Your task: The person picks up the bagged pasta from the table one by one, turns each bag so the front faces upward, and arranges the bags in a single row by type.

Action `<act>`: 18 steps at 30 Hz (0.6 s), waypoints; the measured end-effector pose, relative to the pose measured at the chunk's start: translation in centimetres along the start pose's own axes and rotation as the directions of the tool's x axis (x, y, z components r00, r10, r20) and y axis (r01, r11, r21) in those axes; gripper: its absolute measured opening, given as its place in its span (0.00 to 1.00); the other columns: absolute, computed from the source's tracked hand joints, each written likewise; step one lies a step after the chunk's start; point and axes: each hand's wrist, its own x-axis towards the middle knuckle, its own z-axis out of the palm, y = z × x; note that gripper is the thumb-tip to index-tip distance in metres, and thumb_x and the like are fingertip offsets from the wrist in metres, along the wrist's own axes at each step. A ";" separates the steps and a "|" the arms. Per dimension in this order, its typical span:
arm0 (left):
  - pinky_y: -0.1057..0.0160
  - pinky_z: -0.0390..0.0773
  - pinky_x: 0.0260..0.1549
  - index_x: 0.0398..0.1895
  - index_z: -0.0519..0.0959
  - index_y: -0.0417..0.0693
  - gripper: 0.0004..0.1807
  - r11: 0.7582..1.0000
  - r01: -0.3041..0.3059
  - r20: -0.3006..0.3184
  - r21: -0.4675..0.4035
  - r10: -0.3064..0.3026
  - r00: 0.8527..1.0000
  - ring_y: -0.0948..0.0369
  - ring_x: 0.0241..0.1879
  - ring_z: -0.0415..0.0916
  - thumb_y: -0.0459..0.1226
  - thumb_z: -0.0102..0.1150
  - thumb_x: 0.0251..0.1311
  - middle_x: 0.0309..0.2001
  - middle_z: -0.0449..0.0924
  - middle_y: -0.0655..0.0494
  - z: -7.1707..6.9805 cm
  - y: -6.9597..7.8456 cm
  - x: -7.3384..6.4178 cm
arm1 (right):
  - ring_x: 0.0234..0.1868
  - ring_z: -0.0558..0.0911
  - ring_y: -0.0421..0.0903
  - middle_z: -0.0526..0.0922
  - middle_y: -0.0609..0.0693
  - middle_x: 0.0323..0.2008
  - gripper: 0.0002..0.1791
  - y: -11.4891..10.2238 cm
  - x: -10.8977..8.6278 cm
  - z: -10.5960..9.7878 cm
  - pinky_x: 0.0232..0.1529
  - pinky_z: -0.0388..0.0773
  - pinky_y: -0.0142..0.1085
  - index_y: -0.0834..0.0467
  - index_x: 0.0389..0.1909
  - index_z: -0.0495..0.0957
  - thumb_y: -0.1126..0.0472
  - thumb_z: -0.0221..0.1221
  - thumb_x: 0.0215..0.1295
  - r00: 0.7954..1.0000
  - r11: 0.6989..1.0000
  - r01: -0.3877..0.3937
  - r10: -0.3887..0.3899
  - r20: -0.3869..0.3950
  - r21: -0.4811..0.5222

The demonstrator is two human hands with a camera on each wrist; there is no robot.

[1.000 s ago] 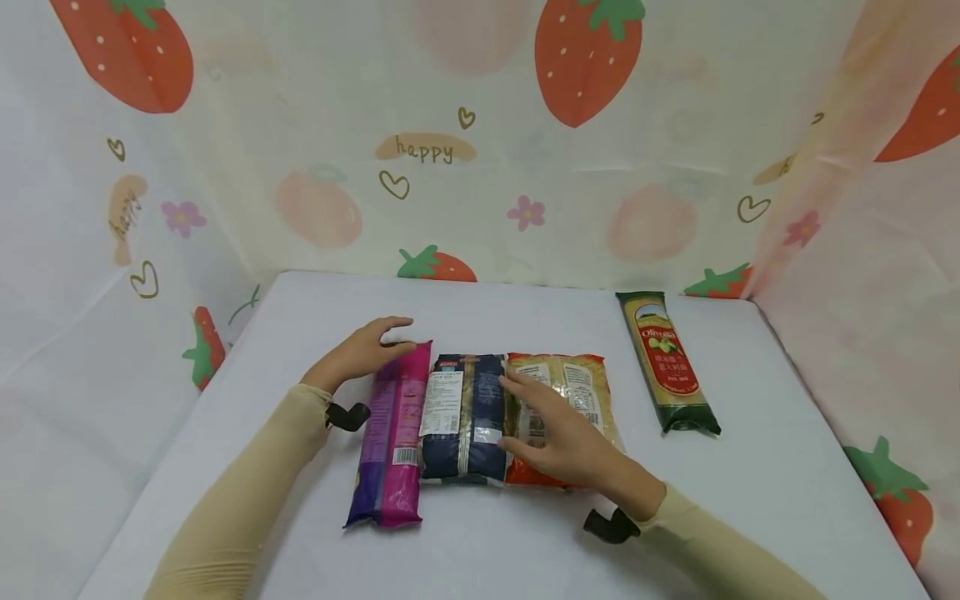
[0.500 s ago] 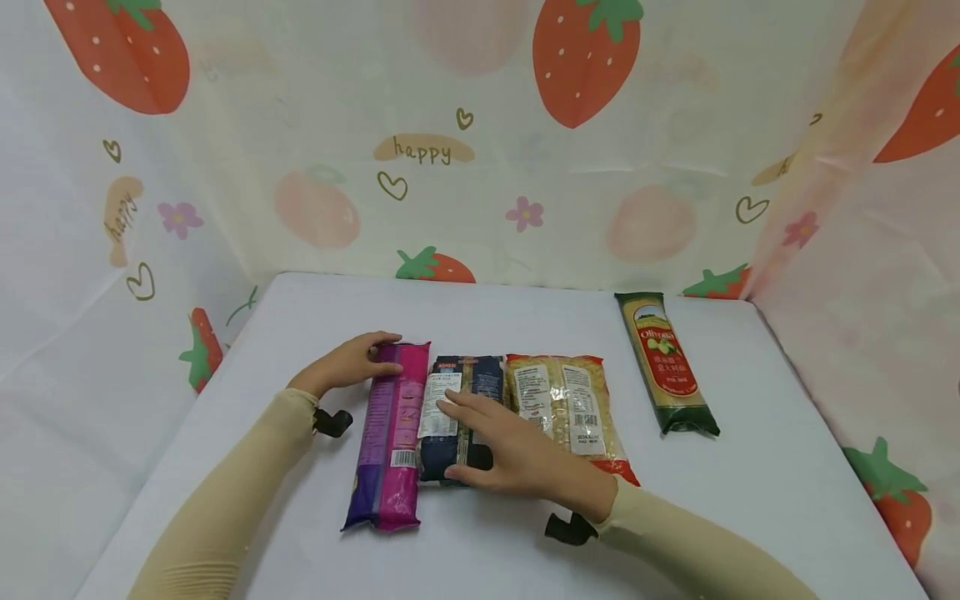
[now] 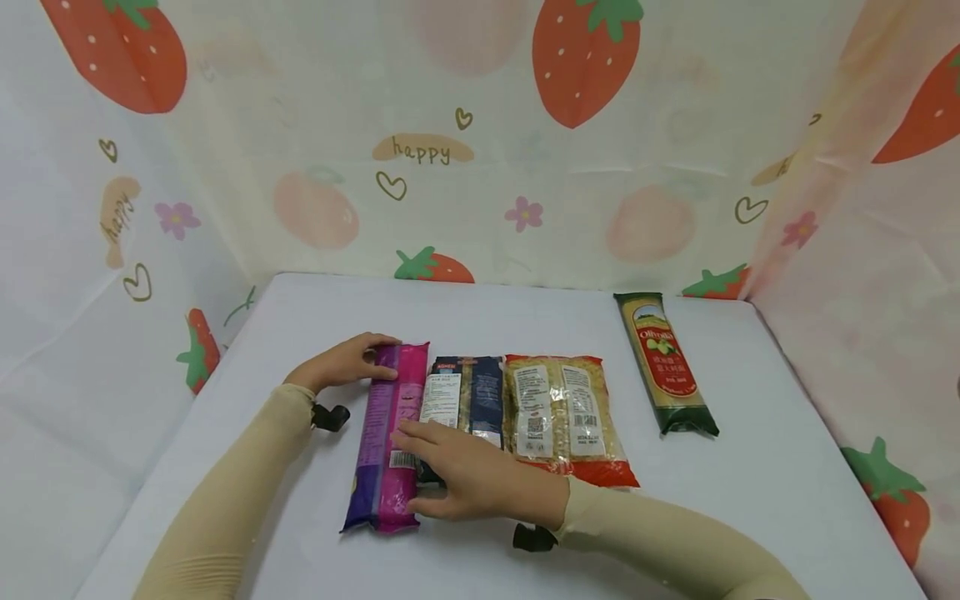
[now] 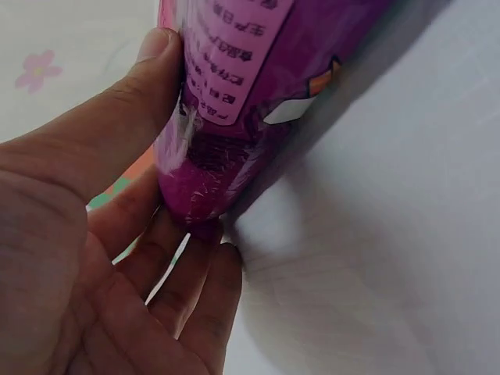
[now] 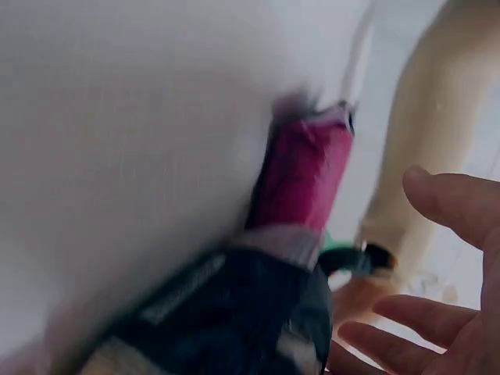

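Observation:
A long pink-and-purple packet (image 3: 382,450) lies lengthwise on the left of the table. My left hand (image 3: 345,362) grips its far end; in the left wrist view the thumb (image 4: 148,70) lies along one side and the other fingers curl at the end seal. My right hand (image 3: 480,475) reaches across a dark blue Agnesi pasta packet (image 3: 483,392), covering its near part, with fingertips over the pink packet's near half. The right wrist view shows those fingers (image 5: 430,320) spread and loosely bent, holding nothing, beside the blue packet (image 5: 242,305) and the pink end (image 5: 305,172).
Right of the blue packet lies a clear pasta bag (image 3: 558,417) with red ends. A green-ended Olivoila spaghetti packet (image 3: 667,358) lies slanted at the back right. Strawberry-print cloth (image 3: 525,167) walls the white table (image 3: 285,542) at the back and sides.
My right hand has moved left, from the clear pasta bag across the blue packet to the pink one. My left hand has lowered onto the pink packet's far end.

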 end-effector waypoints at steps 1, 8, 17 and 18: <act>0.34 0.61 0.77 0.78 0.70 0.39 0.39 1.000 -0.002 0.002 -0.004 0.002 1.000 0.34 0.77 0.61 0.45 0.72 0.70 0.77 0.65 0.32 0.0 -0.1 0.1 | 0.81 0.65 0.49 0.63 0.54 0.82 0.47 -0.2 0.2 0.2 0.79 0.65 0.42 0.55 0.85 0.59 0.39 0.66 0.74 1.000 1.000 0.007 -0.006 0.005 -0.021; 0.34 0.61 0.77 0.76 0.72 0.39 0.37 1.000 -0.002 -0.013 0.017 0.002 1.000 0.36 0.75 0.64 0.45 0.73 0.70 0.74 0.69 0.33 -0.1 0.1 0.0 | 0.81 0.66 0.50 0.64 0.55 0.82 0.53 -1.3 1.6 1.4 0.81 0.62 0.41 0.57 0.84 0.61 0.30 0.64 0.70 0.999 0.978 -0.007 0.014 0.029 -0.208; 0.33 0.63 0.75 0.77 0.71 0.37 0.37 1.000 -0.020 -0.035 0.015 0.020 0.999 0.35 0.73 0.65 0.42 0.72 0.70 0.74 0.68 0.31 0.4 0.4 -0.5 | 0.82 0.63 0.46 0.64 0.51 0.82 0.61 -2.4 2.5 2.7 0.82 0.58 0.44 0.55 0.85 0.60 0.18 0.59 0.63 0.992 0.895 -0.042 0.090 0.087 -0.445; 0.33 0.63 0.75 0.77 0.71 0.37 0.37 1.000 -0.019 -0.036 0.020 0.019 0.999 0.35 0.73 0.66 0.42 0.72 0.70 0.73 0.69 0.31 0.4 0.5 -0.4 | 0.82 0.63 0.47 0.64 0.51 0.82 0.62 -2.5 2.5 2.9 0.82 0.57 0.45 0.55 0.85 0.60 0.17 0.58 0.62 0.991 0.889 -0.045 0.096 0.089 -0.456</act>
